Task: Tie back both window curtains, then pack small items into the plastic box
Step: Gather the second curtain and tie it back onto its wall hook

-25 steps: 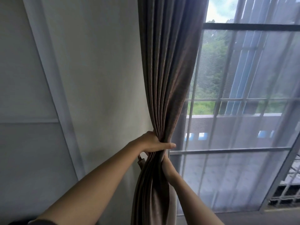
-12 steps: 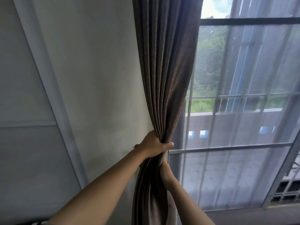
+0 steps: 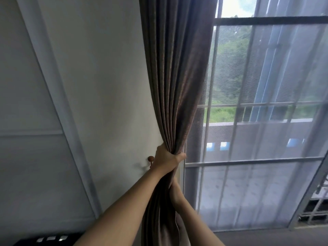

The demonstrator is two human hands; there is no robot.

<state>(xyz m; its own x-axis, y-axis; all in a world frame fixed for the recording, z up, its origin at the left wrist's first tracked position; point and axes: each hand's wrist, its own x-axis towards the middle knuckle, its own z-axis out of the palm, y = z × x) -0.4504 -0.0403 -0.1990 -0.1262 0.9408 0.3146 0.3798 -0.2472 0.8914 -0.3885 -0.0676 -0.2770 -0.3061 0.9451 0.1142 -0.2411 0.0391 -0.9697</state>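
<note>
Item: brown curtain (image 3: 177,77), hanging at the left edge of the window (image 3: 266,21), between the pale wall (image 3: 106,86) and the sheer curtain (image 3: 266,183), and gathered at mid-height into one tight bunch of pleats. Handling, as judged: soft, pliant cloth, fairly heavy over its full drop and not fragile. The pleats are likely to slide apart if the hold slackens, so it is best taken round the whole bunch, level with the wooden peg (image 3: 151,158) on the wall, where a tie would presumably fasten. Left grip (image 3: 167,159): fingers and thumb wrapped round the bunch just right of the peg, squeezing it narrow. Right grip (image 3: 174,190): lower, against the right side of the bunch and largely hidden by cloth; whether it closes on fabric, on a tie or on nothing cannot be told. Plastic box: not in view. Change from a second ago: both grips keep their places, left above right. The peg now shows clear of the left wrist, where only a brown scrap showed under it. A dark object (image 3: 51,238) has come into the lower left corner.
</note>
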